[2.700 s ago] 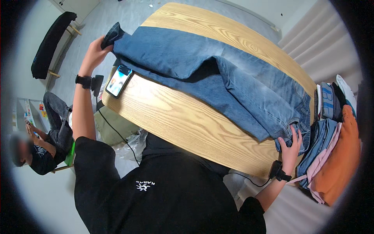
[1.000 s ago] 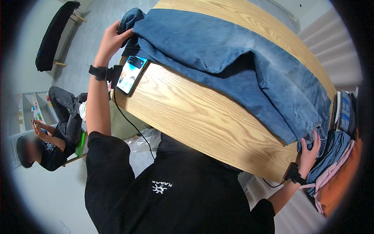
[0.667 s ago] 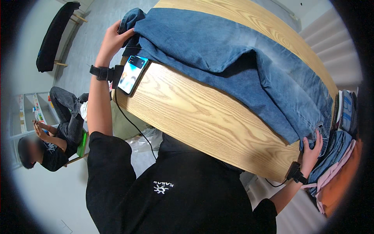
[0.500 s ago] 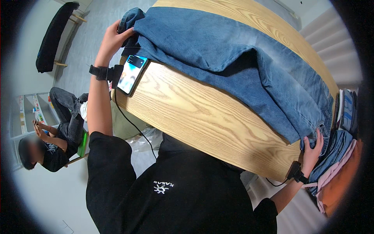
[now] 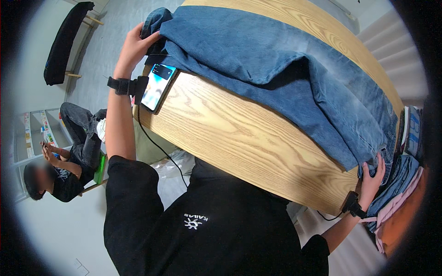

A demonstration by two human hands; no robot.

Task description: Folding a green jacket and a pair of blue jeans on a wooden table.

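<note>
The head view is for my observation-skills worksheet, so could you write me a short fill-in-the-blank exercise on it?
1. The faded blue denim jeans lie on a pale-brown table with a ____-grain top.
2. The left hand is at one end of the jeans; the ____ hand is at the other.
3. The rectangular phone with a lit screen lies nearer the ____ hand.
4. At far right, pink cloth lies between blue denim and cloth coloured ____.

Missing words: wood; right; left; orange.
</note>
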